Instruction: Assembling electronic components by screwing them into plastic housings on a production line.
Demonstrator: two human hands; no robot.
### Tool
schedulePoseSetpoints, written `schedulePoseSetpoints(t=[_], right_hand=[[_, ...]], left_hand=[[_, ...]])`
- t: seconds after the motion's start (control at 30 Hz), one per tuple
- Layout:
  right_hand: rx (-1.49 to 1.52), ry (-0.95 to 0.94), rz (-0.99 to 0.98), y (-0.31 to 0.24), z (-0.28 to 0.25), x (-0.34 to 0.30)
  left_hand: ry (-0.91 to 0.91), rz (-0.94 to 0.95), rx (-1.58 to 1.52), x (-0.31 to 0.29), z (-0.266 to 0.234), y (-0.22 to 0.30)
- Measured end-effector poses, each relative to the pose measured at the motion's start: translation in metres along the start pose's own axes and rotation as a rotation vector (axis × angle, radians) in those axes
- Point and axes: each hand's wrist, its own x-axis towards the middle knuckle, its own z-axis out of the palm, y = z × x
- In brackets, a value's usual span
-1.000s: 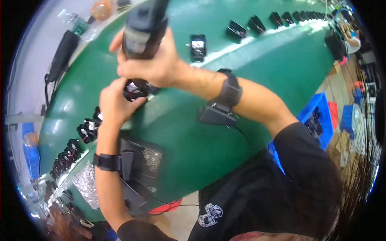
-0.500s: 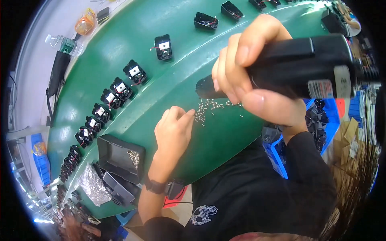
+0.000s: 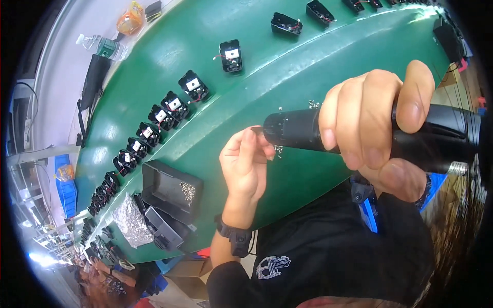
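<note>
My right hand (image 3: 372, 120) is wrapped round a black electric screwdriver (image 3: 303, 128), held sideways above the green table with its nose toward the left. My left hand (image 3: 245, 159) is raised at that nose, thumb and fingers pinched together. What the pinch holds is too small and hidden to make out. Small silver screws (image 3: 279, 150) lie loose beneath the tool, partly covered by it and my fingers. Left of my left hand, a black open box (image 3: 164, 192) has a heap of screws (image 3: 188, 192) inside.
A curved row of black housings with white parts and wires, one of them a black housing (image 3: 231, 55), runs along the green table (image 3: 215, 133). A silver foil bag (image 3: 131, 220) lies by the box. A plastic bottle (image 3: 102, 46) stands far left. Blue bins (image 3: 370, 215) sit beside my right arm.
My left hand has lifted from the loose screws to the nose of the screwdriver. My right hand has moved right and lower with the tool. The whole view has shifted somewhat.
</note>
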Motion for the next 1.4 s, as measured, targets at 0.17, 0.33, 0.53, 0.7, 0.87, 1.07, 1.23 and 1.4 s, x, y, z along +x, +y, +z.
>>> schedulePoseSetpoints(t=[0.17,0.33,0.53,0.7,0.87,1.07,1.23,1.4], right_hand=[[0.107,0.044,-0.137,0.021,0.012,0.003],[0.149,0.017,-0.120,0.035,0.018,0.011],[0.122,-0.215,-0.034,0.031,0.015,0.036],[0.071,-0.180,-0.033,0.059,0.035,0.070],[0.131,-0.127,-0.085,0.127,0.033,0.088],[0.201,0.138,-0.136,0.185,0.062,0.107],[0.008,0.097,-0.124,0.210,0.065,0.116],[0.052,0.160,-0.116,0.223,0.071,0.125]], left_hand=[[0.024,-0.056,-0.170,0.004,0.004,0.008],[0.145,-0.059,-0.188,0.004,-0.003,0.015],[-0.116,-0.151,-0.121,0.011,-0.028,0.038],[-0.170,-0.447,0.156,0.002,-0.035,0.078],[-0.073,0.750,1.825,0.044,-0.077,0.136],[-0.011,0.700,2.058,0.096,-0.104,0.145],[-0.137,0.629,2.001,0.111,-0.122,0.147],[-0.187,0.584,1.956,0.119,-0.122,0.152]])
